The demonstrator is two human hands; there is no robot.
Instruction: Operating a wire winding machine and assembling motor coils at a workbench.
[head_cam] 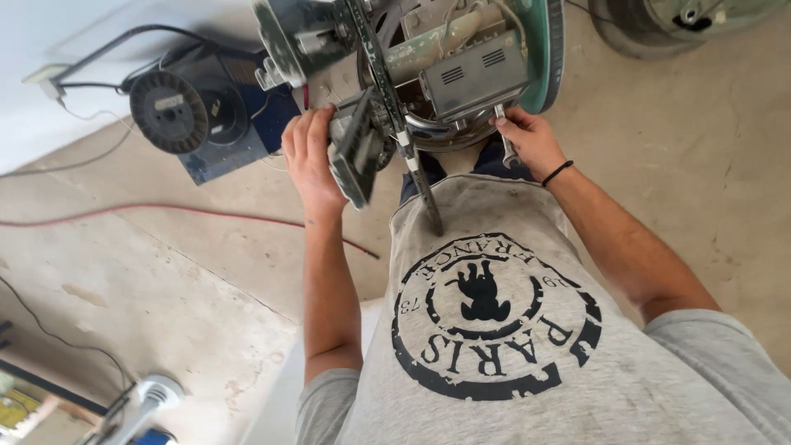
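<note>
Two hands are working on the green-rimmed machine (461, 74) raised before the chest: left hand (311, 156), grip clenched, is bracing its grey bracket (358, 152), while right hand (531, 140) is gripping a wrench (505, 136); steady bracing should be keeping the wrench seated.

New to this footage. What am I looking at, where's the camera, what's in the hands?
One picture, from a camera worn on a person's head, looking down their own grey shirt at a concrete floor. Both bare hands work on a worn metal machine with a grey box and a green round rim. The left hand grips a dark plate at the machine's edge. The right hand holds a slim metal tool, likely a wrench, against it. On the floor: a black wire spool and a red cable.
</note>
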